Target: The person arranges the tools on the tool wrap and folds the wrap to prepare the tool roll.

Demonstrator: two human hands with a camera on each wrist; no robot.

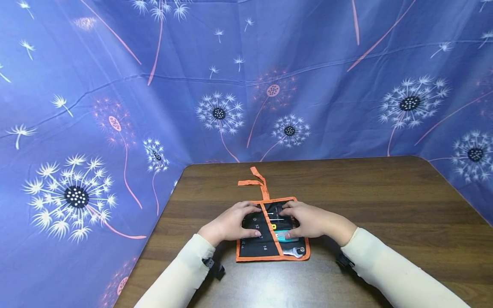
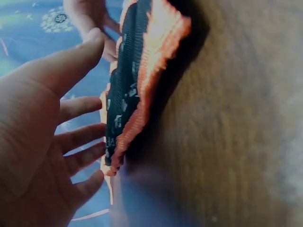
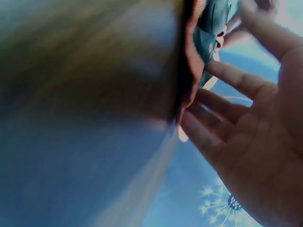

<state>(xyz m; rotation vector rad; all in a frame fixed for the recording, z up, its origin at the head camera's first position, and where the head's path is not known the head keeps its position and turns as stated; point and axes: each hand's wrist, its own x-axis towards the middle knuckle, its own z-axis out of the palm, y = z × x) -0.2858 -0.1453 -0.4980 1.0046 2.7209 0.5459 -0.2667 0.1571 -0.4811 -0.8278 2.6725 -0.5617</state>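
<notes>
A black fabric tool roll (image 1: 250, 250) with orange edging lies unrolled on the table, white numbers printed along its left side. Its right pockets hold a wrench (image 1: 295, 252), a teal-handled tool (image 1: 280, 236), a small yellow piece (image 1: 274, 226) and thin metal shafts. My left hand (image 1: 233, 224) rests on the roll's left part, fingers loosely spread, as the left wrist view also shows. On the right part lies my right hand (image 1: 313, 220), its thumb by the teal handle and its fingers apart at the roll's edge. Neither hand grips anything.
Orange tie straps (image 1: 263, 188) stretch from the roll's far edge across the brown wooden table (image 1: 385, 196). Behind and to the sides hangs a blue cloth (image 1: 331, 98) with dandelion prints. Each wrist wears a small black camera (image 1: 218, 270).
</notes>
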